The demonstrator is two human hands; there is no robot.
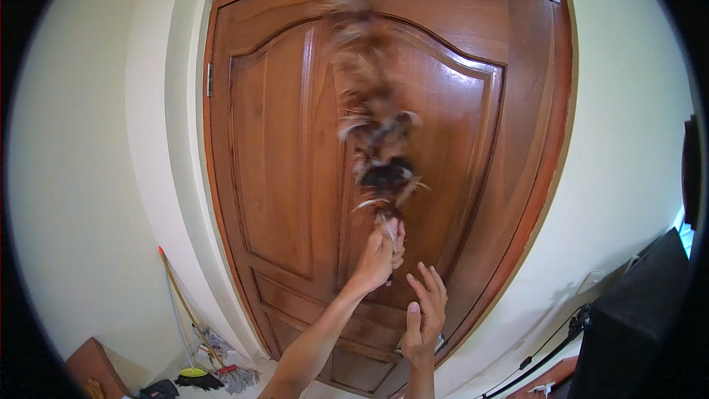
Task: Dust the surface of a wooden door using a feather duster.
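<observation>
My left hand (pixel 382 252) is closed around the lower end of a feather duster (pixel 385 174). The duster stands upright before a brown wooden panel door (pixel 277 160); its brown, black and white feathers are blurred, most of all near the top. Whether the feathers touch the door, I cannot tell. Below and to the right of the left hand, my right hand (pixel 426 310) is raised with its fingers apart and holds nothing. Behind its wrist, a metal door handle (pixel 439 343) shows in part.
At lower left, a broom (pixel 199 379) and a string mop (pixel 241 379) lean by the wall, near a brown wooden piece (pixel 97 368). A large black fabric object (pixel 626 310) with a black rod stands at lower right, below a wall socket (pixel 591 281).
</observation>
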